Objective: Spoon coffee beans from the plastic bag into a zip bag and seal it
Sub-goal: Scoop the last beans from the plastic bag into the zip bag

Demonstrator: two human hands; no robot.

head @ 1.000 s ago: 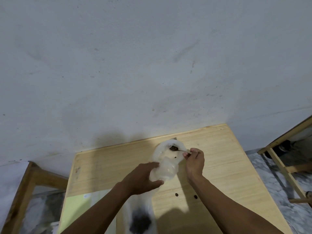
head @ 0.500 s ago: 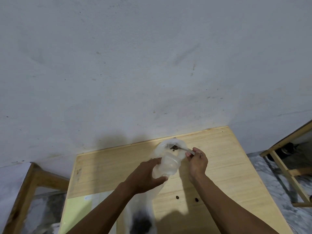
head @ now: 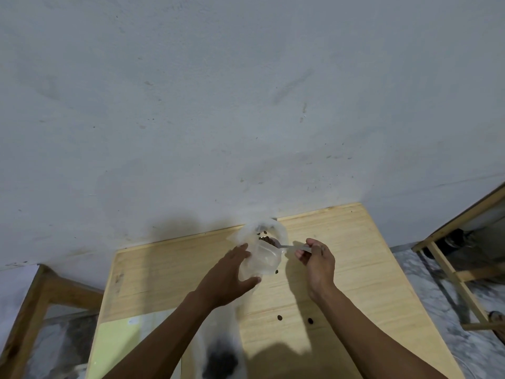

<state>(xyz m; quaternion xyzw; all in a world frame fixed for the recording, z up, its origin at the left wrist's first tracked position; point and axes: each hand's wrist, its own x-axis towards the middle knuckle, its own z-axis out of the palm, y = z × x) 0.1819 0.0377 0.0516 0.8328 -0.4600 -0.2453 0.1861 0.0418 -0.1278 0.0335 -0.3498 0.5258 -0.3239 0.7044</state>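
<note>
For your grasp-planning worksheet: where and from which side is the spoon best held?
Grip the spoon by its handle's outer end, from the right, where the right hand pinches it. The loaded bowl sits inside the bag mouth, so only the handle is free.

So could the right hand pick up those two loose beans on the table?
Probably not right away: the right hand is pinching the spoon. The beans lie uncovered on the table, below it.

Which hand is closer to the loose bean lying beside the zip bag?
Right. The right hand, pinching the spoon, is just right of the bean. The left hand grips the zip bag on its far side, left of the bean.
</note>
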